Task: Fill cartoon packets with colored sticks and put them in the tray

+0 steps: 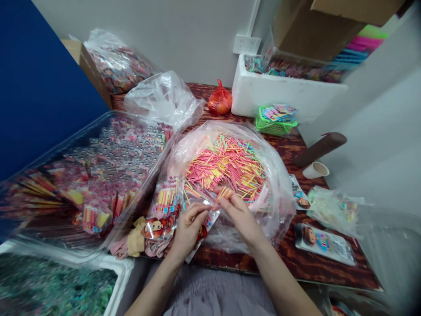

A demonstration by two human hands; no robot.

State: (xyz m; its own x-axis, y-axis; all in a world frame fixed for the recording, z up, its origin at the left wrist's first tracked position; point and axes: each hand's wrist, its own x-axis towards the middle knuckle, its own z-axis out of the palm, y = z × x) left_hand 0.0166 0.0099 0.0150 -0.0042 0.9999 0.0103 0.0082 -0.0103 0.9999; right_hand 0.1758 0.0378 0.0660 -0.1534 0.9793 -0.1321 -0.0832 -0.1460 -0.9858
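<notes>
My right hand (241, 215) is closed around a small bundle of thin pink and yellow sticks (224, 193). Close to it, my left hand (192, 224) pinches the top edge of a clear printed packet (208, 223), which hangs down partly behind that hand. Both hands are over the near side of a large clear plastic bag (283, 202), rolled open and full of loose pink, yellow and green sticks (226, 164). Left of my left hand lies a stack of printed packets (161, 210) with a cartoon figure; sticks show inside the top one.
A clear tub (131, 215) of filled packets stands left. Behind are a crumpled plastic bag (164, 98), a red bag (219, 101), a foam box (279, 94) and a green basket (274, 125). A paper cup (315, 170) and brown bottle (319, 147) stand right.
</notes>
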